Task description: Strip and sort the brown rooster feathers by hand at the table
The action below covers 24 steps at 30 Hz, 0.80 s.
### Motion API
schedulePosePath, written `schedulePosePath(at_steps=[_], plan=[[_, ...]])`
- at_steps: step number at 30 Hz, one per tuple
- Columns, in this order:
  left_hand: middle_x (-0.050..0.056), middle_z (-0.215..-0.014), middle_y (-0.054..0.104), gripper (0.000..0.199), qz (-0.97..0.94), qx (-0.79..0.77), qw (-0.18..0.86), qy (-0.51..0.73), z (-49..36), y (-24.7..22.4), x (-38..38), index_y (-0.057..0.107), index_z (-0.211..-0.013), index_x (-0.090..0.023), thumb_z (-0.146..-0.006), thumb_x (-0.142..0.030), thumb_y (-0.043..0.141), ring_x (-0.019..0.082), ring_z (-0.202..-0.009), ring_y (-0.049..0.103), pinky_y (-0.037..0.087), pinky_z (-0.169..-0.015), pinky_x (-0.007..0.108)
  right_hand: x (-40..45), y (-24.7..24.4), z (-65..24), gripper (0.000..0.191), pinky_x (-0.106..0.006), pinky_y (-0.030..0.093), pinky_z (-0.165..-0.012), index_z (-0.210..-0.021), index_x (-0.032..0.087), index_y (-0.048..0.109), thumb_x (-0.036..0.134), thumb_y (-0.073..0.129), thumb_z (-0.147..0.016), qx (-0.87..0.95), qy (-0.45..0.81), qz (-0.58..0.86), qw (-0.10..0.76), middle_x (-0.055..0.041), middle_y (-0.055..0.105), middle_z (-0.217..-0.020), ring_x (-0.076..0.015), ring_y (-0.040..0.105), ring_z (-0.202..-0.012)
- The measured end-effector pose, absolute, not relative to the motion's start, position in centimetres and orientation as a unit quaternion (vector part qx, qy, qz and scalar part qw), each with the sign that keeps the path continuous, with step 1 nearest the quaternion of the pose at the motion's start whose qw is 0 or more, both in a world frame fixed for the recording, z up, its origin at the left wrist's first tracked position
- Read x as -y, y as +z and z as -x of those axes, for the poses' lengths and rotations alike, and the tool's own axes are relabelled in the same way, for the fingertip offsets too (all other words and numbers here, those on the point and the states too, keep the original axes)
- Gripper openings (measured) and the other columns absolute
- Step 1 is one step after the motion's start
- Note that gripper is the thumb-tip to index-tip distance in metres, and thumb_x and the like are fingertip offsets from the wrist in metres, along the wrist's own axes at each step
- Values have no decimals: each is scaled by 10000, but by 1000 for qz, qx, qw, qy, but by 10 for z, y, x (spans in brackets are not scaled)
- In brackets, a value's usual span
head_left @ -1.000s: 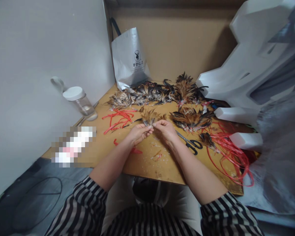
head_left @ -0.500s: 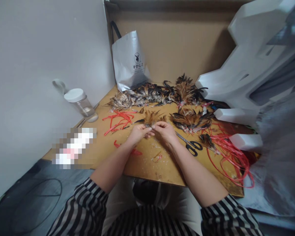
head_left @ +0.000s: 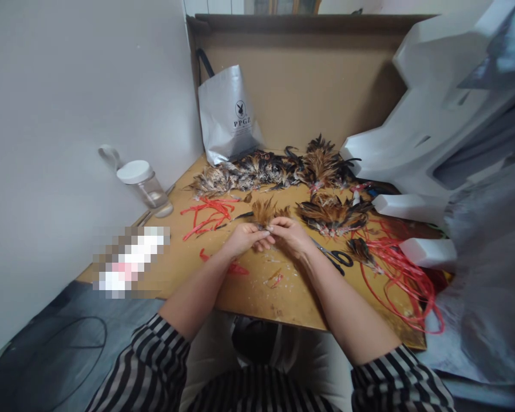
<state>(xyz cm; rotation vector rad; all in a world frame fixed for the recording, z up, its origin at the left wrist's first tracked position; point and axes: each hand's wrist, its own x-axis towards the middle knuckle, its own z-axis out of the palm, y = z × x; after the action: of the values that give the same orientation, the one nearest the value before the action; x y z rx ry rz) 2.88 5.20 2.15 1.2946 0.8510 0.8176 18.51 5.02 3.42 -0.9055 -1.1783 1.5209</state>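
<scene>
My left hand [head_left: 245, 239] and my right hand [head_left: 288, 233] meet over the middle of the wooden table [head_left: 257, 294]. Between their pinched fingertips is the base of a small brown feather bunch [head_left: 264, 210], its tips fanning away from me. Black-handled scissors [head_left: 341, 258] lie just right of my right wrist, partly hidden by the forearm. Beyond that hand rests a larger brown and black feather bundle [head_left: 332, 214]. Red strips [head_left: 210, 214] are spread out to the left of my hands.
A long feather pile [head_left: 257, 171] runs along the back beside a silver bag [head_left: 227, 114]. At the left stands a lidded jar [head_left: 143, 183]. Tangled red strands [head_left: 403, 269] and white foam pieces [head_left: 429, 252] are at the right.
The view has tilted up slightly, so things sit a little lower. The fingers have shifted slightly at the feather base, and my right forearm covers more of the scissors.
</scene>
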Motion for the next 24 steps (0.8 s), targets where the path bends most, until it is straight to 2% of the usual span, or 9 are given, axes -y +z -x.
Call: schedulePosePath(at_steps=[3, 7, 12, 18, 24], plan=[[84, -611, 653, 332, -573, -381, 621, 375, -30, 18, -53, 648, -694, -81, -678, -412, 640, 100, -459, 556, 417, -465, 206, -49, 39, -188, 288, -243, 371, -553, -727, 164, 601, 339, 743, -547, 551, 577, 382, 467, 34, 545, -581, -95, 478, -522], [79, -576, 644, 324, -594, -385, 594, 382, -31, 13, -53, 620, -678, -85, -684, -409, 629, 99, -445, 548, 420, -464, 208, -47, 42, -187, 253, -220, 317, -494, -579, 149, 570, 372, 681, -623, 663, 450, 392, 453, 30, 463, -534, -80, 401, -498], [81, -617, 655, 301, -591, -385, 586, 399, -34, 13, -54, 625, -702, -83, -669, -382, 639, 106, -483, 564, 443, -505, 222, -48, 34, -180, 271, -218, 288, -464, -529, 154, 535, 367, 657, -644, 650, 393, 422, 495, 28, 439, -526, -79, 372, -481], [60, -641, 653, 254, -555, -382, 596, 437, -36, 12, -54, 634, -759, -98, -639, -322, 654, 102, -526, 560, 438, -538, 220, -52, 26, -174, 286, -224, 306, -457, -541, 156, 548, 405, 670, -609, 584, 410, 473, 517, 20, 493, -499, -95, 408, -482], [25, -568, 607, 185, -559, -400, 571, 449, -35, 9, -56, 631, -675, -108, -650, -292, 619, 83, -486, 511, 398, -498, 201, -47, 33, -167, 327, -234, 345, -461, -505, 163, 523, 438, 687, -571, 538, 454, 454, 547, 27, 506, -469, -99, 444, -457]])
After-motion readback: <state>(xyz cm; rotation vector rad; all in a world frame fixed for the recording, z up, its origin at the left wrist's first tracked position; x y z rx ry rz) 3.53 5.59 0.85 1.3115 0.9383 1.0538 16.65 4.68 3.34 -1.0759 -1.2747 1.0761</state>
